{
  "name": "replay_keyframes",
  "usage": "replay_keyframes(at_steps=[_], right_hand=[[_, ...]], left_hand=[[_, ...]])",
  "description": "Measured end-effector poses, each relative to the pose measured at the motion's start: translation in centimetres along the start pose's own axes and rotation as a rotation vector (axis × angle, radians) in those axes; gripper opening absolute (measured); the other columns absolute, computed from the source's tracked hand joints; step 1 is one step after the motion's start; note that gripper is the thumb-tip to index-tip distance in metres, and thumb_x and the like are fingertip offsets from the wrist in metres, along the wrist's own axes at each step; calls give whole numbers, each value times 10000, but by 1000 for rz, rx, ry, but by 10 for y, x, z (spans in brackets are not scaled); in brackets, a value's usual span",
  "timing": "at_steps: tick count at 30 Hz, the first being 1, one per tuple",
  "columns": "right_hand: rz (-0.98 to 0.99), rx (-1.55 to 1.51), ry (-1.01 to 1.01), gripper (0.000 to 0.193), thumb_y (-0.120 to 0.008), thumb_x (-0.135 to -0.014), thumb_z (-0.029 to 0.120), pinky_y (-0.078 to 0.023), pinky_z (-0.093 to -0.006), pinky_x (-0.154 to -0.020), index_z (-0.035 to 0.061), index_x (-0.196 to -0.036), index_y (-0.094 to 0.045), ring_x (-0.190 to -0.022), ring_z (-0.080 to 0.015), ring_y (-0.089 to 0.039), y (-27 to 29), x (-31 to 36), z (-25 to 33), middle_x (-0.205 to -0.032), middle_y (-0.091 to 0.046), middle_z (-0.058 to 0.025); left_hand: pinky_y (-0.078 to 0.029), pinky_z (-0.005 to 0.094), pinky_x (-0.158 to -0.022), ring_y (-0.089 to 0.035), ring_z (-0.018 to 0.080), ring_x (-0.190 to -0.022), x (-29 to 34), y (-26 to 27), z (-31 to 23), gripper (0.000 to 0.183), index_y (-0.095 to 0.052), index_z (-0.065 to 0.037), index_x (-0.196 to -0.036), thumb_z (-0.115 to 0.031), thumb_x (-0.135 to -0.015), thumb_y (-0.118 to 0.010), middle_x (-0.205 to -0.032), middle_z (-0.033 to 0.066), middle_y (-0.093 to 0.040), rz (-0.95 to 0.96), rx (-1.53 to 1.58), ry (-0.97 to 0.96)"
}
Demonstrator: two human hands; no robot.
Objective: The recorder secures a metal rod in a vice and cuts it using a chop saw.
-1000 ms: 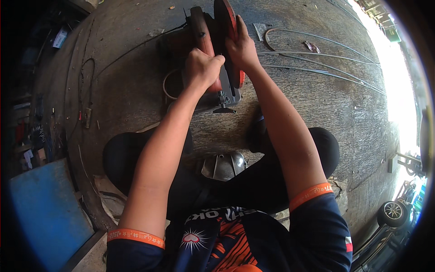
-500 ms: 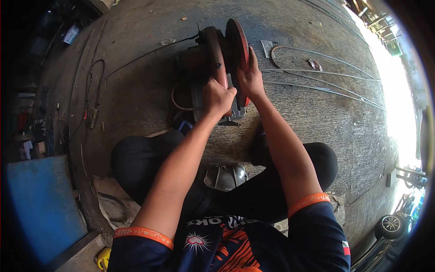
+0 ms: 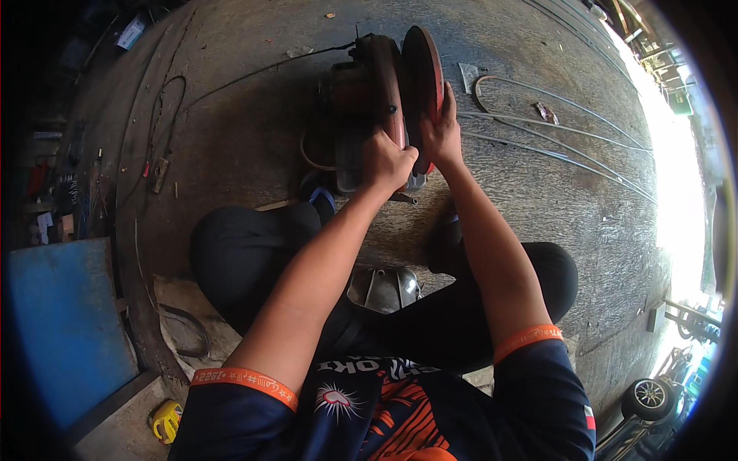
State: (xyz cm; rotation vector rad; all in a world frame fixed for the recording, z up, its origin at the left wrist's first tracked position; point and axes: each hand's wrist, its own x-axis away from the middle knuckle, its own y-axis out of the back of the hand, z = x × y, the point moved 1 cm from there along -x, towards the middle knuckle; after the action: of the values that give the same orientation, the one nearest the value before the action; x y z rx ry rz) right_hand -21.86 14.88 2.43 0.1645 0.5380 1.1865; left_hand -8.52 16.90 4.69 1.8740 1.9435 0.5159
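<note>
A chop saw [image 3: 361,100] with a red blade guard [image 3: 424,73] stands on the concrete floor ahead of me. My left hand [image 3: 388,163] is closed around the saw's handle near its base. My right hand [image 3: 442,134] is pressed flat against the side of the red guard, fingers spread over it. I squat with both knees wide, in dark trousers. A rounded grey metal part [image 3: 382,288] lies on the floor between my legs.
Long thin metal rods [image 3: 553,127] lie curved on the floor to the right of the saw. A black power cable [image 3: 254,77] runs left from it. A blue panel [image 3: 65,323] and a yellow tape measure [image 3: 165,421] are at lower left; a wheel [image 3: 649,398] at lower right.
The view has shifted so the saw sits further right and lower. Both hands stay on the saw, the left one now lower on the handle.
</note>
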Motion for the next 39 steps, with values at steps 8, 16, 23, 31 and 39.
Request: replay_keyframes(at_steps=[8,16,23,31,39], right_hand=[[-29,42,20,707,-535,-825,134,-442,-457,-916,26,-1434,-191,-1124,-468,-499,-4,11,-10,-1280,-465,-305],[113,167,-88,782,-563,-817,200,-461,-488,-871,81,-1460,-134,-1050,-478,-538,15,-29,10,-1146,-554,-312],[46,-40,32,499,-544,-902,279,-513,-408,-764,-8,-1293,-427,-872,-344,-651,47,-105,27,-1005,-642,-238],[-1113,-535,-804,255,-527,-885,150,-440,-320,-673,-93,-959,-547,-730,-184,-511,-32,109,-41,-838,-555,-105],[-457,-402,-1075,222,-591,-830,163,-479,-355,-711,-43,-905,-622,-739,-241,-627,-165,251,-76,-777,-651,-144]], left_hand=[[-508,445,-775,-621,437,-864,6,-9,16,424,-527,92,-973,-90,-619,-672,-853,291,-615,-33,37,-99],[-501,440,-811,-625,427,-908,-20,8,-18,495,-526,106,-1004,-144,-610,-692,-907,318,-614,-26,13,-85],[-529,367,-687,-688,276,-750,-102,34,-75,284,-608,66,-624,-206,-606,-688,-728,228,-661,209,88,64],[-477,314,-515,-605,189,-582,-196,41,-129,246,-633,24,-731,-199,-628,-645,-735,121,-640,340,-22,-54],[-498,293,-552,-634,192,-665,-223,82,-94,303,-585,26,-887,-263,-810,-633,-763,114,-617,22,611,29]])
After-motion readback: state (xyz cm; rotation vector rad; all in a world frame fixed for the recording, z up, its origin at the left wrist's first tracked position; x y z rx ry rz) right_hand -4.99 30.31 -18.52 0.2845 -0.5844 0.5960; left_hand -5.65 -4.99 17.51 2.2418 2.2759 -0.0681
